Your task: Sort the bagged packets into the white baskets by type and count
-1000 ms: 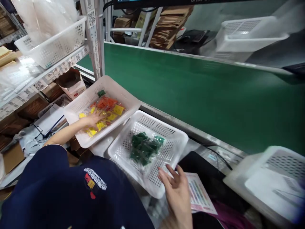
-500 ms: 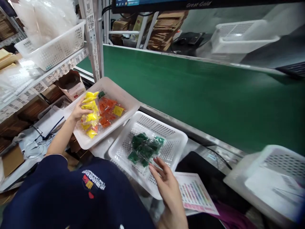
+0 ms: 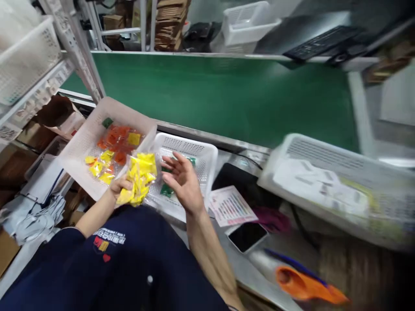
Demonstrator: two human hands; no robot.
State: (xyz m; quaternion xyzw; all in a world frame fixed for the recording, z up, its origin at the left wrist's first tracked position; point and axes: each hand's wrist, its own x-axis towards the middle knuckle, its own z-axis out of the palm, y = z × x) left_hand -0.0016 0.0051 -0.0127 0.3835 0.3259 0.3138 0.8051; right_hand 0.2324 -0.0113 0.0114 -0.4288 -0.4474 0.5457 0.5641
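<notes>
My left hand (image 3: 121, 186) is closed on a bunch of yellow packets (image 3: 142, 172) in clear wrapping, held over the near right corner of a whitish bin (image 3: 79, 149). Inside that bin lie orange packets (image 3: 113, 136), a few loose yellow packets (image 3: 106, 156) and a green packet (image 3: 107, 122). My right hand (image 3: 183, 183) hovers over a white perforated basket (image 3: 209, 160), fingers apart and holding nothing, just right of the yellow bunch. Green packets (image 3: 167, 190) in this basket are partly hidden behind my right hand.
A green conveyor belt (image 3: 227, 95) runs behind both containers. To the right are a printed colour card (image 3: 231, 205), a phone (image 3: 247, 236), an orange-and-blue tool (image 3: 301, 283) and a large basket of papers (image 3: 292, 144). A metal shelf post (image 3: 78, 47) rises at left.
My left hand has lifted the yellow packets from the bin and brought them right, towards my body. My right hand has come up beside them. The view has turned right.
</notes>
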